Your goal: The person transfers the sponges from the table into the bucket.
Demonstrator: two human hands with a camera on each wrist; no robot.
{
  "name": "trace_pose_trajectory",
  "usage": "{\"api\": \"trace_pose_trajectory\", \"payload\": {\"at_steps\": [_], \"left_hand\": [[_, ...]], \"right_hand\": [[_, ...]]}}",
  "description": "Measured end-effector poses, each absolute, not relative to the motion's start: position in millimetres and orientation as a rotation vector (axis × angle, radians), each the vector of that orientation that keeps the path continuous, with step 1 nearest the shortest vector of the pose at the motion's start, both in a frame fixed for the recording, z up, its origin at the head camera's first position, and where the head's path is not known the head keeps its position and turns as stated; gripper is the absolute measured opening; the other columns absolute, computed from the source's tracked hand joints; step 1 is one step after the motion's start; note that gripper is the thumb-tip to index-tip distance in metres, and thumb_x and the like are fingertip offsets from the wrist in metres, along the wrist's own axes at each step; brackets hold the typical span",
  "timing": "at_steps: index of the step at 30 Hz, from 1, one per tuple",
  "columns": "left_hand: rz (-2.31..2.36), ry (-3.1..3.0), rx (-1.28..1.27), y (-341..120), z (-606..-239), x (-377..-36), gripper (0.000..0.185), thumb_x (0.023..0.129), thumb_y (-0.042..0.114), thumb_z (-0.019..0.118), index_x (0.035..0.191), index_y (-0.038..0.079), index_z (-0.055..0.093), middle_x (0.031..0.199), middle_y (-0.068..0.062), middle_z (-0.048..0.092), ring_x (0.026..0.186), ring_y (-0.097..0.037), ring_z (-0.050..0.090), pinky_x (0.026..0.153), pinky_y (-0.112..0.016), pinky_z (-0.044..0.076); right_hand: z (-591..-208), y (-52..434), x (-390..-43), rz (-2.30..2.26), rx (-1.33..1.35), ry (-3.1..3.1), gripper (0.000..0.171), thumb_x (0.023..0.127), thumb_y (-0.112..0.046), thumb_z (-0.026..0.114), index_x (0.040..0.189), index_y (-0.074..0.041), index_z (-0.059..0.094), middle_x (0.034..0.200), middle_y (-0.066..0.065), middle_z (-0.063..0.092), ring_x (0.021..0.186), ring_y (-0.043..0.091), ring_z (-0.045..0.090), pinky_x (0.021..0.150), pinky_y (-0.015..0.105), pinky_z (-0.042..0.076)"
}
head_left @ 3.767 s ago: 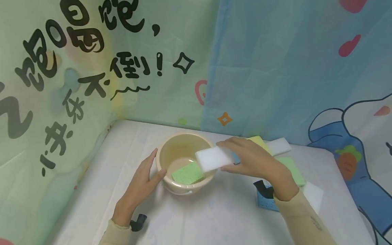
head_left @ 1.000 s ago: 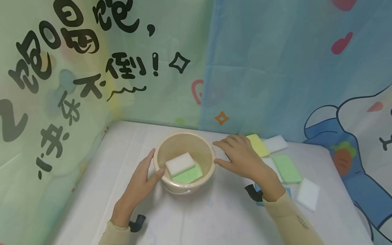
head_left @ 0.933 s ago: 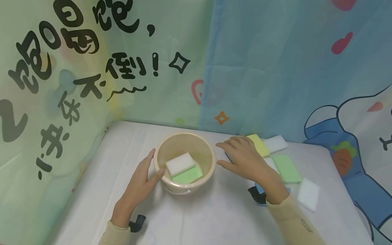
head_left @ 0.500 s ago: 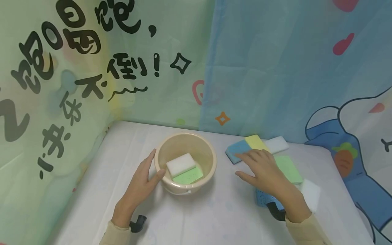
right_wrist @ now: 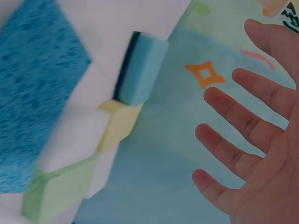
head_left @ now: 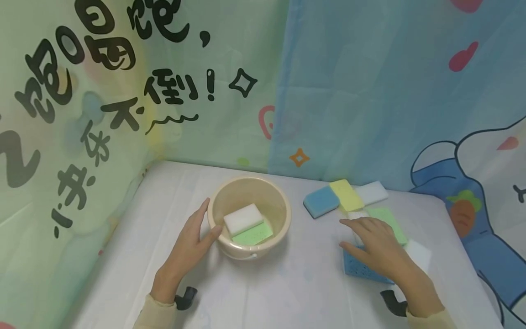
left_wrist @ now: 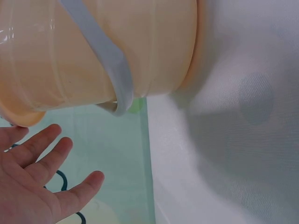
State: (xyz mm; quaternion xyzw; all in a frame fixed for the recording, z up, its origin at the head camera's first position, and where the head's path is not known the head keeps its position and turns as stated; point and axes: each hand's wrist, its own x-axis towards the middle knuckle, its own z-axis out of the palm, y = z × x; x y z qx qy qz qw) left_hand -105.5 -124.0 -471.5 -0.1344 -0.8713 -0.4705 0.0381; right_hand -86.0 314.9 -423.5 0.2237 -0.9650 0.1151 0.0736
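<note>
A beige plastic bowl (head_left: 283, 214) stands on the white table and holds a white sponge (head_left: 242, 218) lying on a green sponge (head_left: 252, 234). My left hand (head_left: 193, 240) rests against the bowl's left side with straight fingers, thumb at the rim. In the left wrist view the bowl (left_wrist: 93, 46) and its pale handle sit just beyond the spread left hand (left_wrist: 37, 182). My right hand (head_left: 376, 244) is flat and spread over a dark blue sponge (head_left: 357, 268) and grips nothing. The right wrist view shows the right hand (right_wrist: 247, 144) with fingers apart above that dark blue sponge (right_wrist: 32, 93).
More sponges lie at the back right: light blue (head_left: 321, 201), yellow (head_left: 347, 194), white (head_left: 373, 192), green (head_left: 390, 223) and another white one (head_left: 420, 255). Printed curtains close off the left and back. The table edge runs along the right.
The white sponge my right hand held is now in the bowl. Since then the right hand drew back right and toward me, over the dark blue sponge. The left hand stayed put.
</note>
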Motion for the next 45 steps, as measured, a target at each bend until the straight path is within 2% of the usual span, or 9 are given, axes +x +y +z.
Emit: {"api": "trace_pose_trajectory", "payload": {"at_steps": [6,19,23,31,36,45], "left_hand": [[-1.446,-2.674,-0.413,-124.9,-472.4,-105.7,0.074,0.102,0.042,0.057,0.161,0.015,0.022,0.16,-0.009,0.032,0.146,-0.031,0.028,0.116,-0.055,0.024],[-1.453,-2.672,-0.403,-124.8,-473.5,-105.7,0.075,0.101,0.045,0.057,0.161,0.016,0.022,0.16,-0.009,0.032,0.146,-0.031,0.028,0.116,-0.055,0.024],[-1.448,-2.669,-0.41,-125.1,-473.9,-106.1,0.075,0.101,0.044,0.057,0.161,0.015,0.023,0.16,-0.009,0.033,0.146,-0.03,0.028,0.117,-0.054,0.024],[-1.448,-2.675,-0.402,-125.4,-472.6,-105.7,0.075,0.101,0.045,0.057,0.16,0.014,0.023,0.159,-0.01,0.033,0.146,-0.031,0.028,0.117,-0.054,0.024],[-1.45,-2.676,-0.401,-125.3,-472.9,-106.0,0.074,0.101,0.045,0.057,0.161,0.016,0.023,0.159,-0.009,0.033,0.146,-0.03,0.028,0.117,-0.054,0.024],[-1.445,-2.668,-0.404,-124.7,-473.8,-106.7,0.073,0.101,0.039,0.059,0.161,0.016,0.023,0.159,-0.01,0.034,0.146,-0.031,0.029,0.116,-0.055,0.025]], "right_hand": [[-432.9,325.1,-80.2,0.37,0.611,-2.94,0.051,0.085,-0.024,0.081,0.128,-0.005,0.063,0.115,0.015,0.066,0.108,0.041,0.059,0.087,0.062,0.046],[-450.6,346.5,-70.5,0.375,0.438,-3.157,0.057,0.087,-0.034,0.078,0.131,-0.003,0.062,0.12,0.022,0.064,0.111,0.047,0.056,0.086,0.067,0.045],[-456.7,355.7,-65.9,0.351,0.378,-3.233,0.064,0.083,-0.04,0.08,0.131,-0.002,0.061,0.118,0.022,0.063,0.109,0.047,0.056,0.084,0.066,0.047],[-469.8,370.0,-60.0,0.315,0.276,-3.34,0.083,0.073,-0.055,0.084,0.134,-0.005,0.058,0.126,0.025,0.058,0.114,0.049,0.051,0.087,0.071,0.042],[-476.9,376.2,-58.8,0.27,0.289,-3.34,0.089,0.068,-0.058,0.085,0.135,-0.007,0.056,0.127,0.027,0.057,0.115,0.053,0.049,0.086,0.074,0.04],[-480.9,380.4,-60.4,0.227,0.242,-3.365,0.093,0.066,-0.057,0.087,0.137,-0.005,0.055,0.129,0.03,0.053,0.118,0.057,0.044,0.09,0.078,0.034]]}}
